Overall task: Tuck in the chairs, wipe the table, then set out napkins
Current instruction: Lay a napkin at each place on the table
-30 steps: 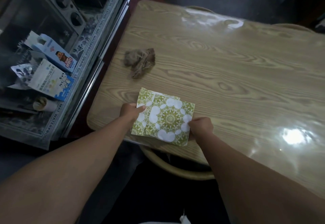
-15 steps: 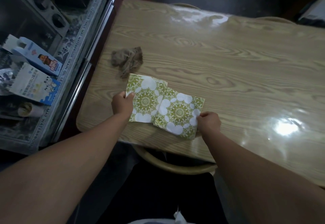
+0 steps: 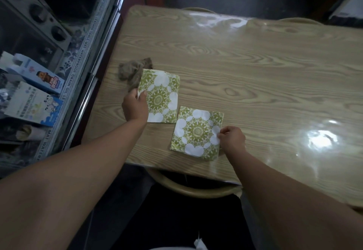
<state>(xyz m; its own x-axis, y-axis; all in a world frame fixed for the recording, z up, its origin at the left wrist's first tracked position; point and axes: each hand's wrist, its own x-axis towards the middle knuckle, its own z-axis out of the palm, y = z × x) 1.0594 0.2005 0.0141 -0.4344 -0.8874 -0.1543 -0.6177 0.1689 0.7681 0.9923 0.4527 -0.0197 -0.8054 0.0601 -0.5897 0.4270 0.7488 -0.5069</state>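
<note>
While both napkins lie flat on the glossy wood-grain table (image 3: 255, 69), we work at its near-left corner, with one hand on each. Our left hand (image 3: 135, 106) pinches the left edge of the upper square paper napkin printed with a green-and-white mandala pattern (image 3: 160, 96); the thumb lies on top of the sheet and the fingers curl under or beside its edge, so the hand is closed on that edge. Our right hand (image 3: 232, 139) is closed in the same way on the right edge of the second green-and-white mandala napkin (image 3: 196, 131), which lies nearer the table's front edge and to the right of the first. The two napkins sit just beside each other, corner near corner; whether they touch there we cannot tell. The decisive relation is this: each napkin extends inward from its gripping hand, the upper one to the right of the left hand, the lower one to the left of the right hand, so any outward draw pulls the sheets apart. The upper napkin's far-left corner touches or overlaps a crumpled brown wiping cloth (image 3: 133, 71), which lies beyond the left hand. We judge that the table's open surface lies to the right and far side, nearer the right hand, so the lower napkin is the easier one to carry to a distant place setting. A curved wooden chair back (image 3: 196, 189) is tucked under the near edge.
</note>
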